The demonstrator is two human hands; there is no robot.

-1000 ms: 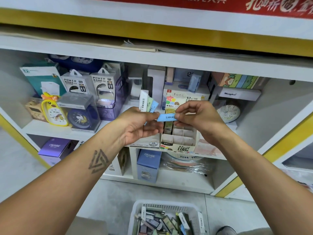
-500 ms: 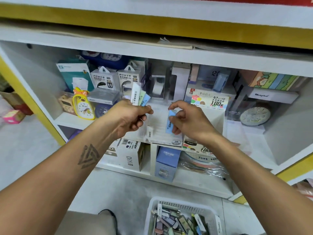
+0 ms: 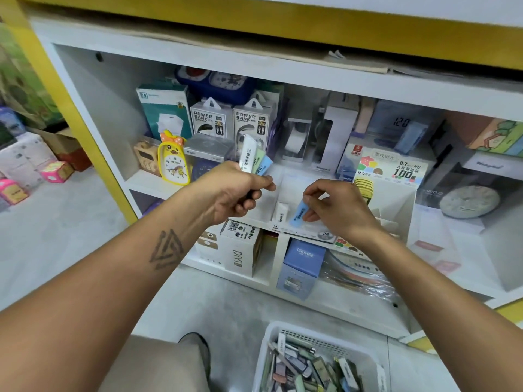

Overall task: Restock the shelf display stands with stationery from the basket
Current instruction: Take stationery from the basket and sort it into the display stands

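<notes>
White shop shelving (image 3: pixel 226 66) trimmed in yellow fills the view, its middle shelf crowded with boxed goods. At that shelf's front edge stands a white card display stand (image 3: pixel 294 190), and the right hand (image 3: pixel 336 207) pinches a small pale-blue packaged eraser (image 3: pixel 298 214) by its upper end, lowering it into a front slot just beside a white one already standing there. It looks light, stiff and slick in its wrapper, so a fingertip pinch across the short end should do, judged by eye. The left hand (image 3: pixel 237 190) grips a fan of three more such pieces (image 3: pixel 254 159), white, green and blue, held above the stand. "2B" shows on the stand's front lip. Behind, two boxes (image 3: pixel 232 120) read "POWER BANK"; the pencil-lead display (image 3: pixel 387 171) reads "0.7", "HB", "100". Lower down, "CRUHRE" and "DIY". On the floor, a white slotted plastic basket (image 3: pixel 283 335) holds more stationery.
</notes>
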